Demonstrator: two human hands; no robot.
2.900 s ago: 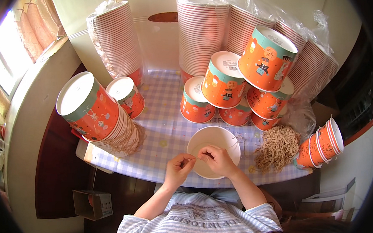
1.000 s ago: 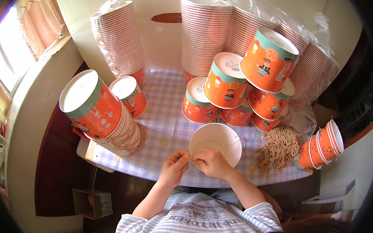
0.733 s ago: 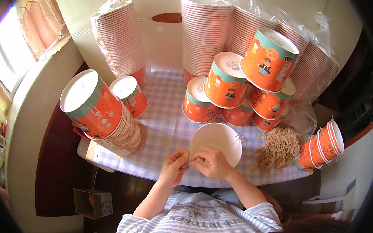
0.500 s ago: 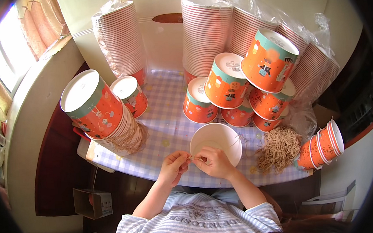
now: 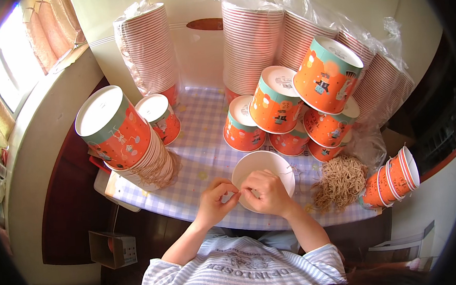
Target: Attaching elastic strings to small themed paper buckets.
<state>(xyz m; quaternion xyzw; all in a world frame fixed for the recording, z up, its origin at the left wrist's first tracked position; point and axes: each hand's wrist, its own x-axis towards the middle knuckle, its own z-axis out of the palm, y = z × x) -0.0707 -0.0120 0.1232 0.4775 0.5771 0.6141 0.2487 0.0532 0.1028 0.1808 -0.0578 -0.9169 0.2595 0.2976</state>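
An open white paper bucket point(image 5: 253, 164) stands mouth up at the near edge of the table. My left hand point(image 5: 215, 201) is by its left rim, thumb and fingertips pinched together. Above the bucket's near side, my right hand point(image 5: 266, 193) is curled and pinched, its fingertips meeting the left ones. Between them is what looks like a thin beige cord, mostly hidden by the fingers. Fine strands point(image 5: 296, 169) stick out past the bucket's right rim. To the right lies a heap of beige cords point(image 5: 341, 182).
Upside-down orange paper buckets point(image 5: 277, 108) are piled behind the open one. Tall bagged stacks point(image 5: 253, 47) stand at the back. A leaning stack with cords point(image 5: 134, 143) is on the left. Nested buckets point(image 5: 394, 176) lie at the right table edge. A cardboard box point(image 5: 113, 249) sits below left.
My right hand has turned and curled more, moving slightly up and right over the bucket. My left fingers have shifted a little, still pinched. The buckets and cord heap stay put.
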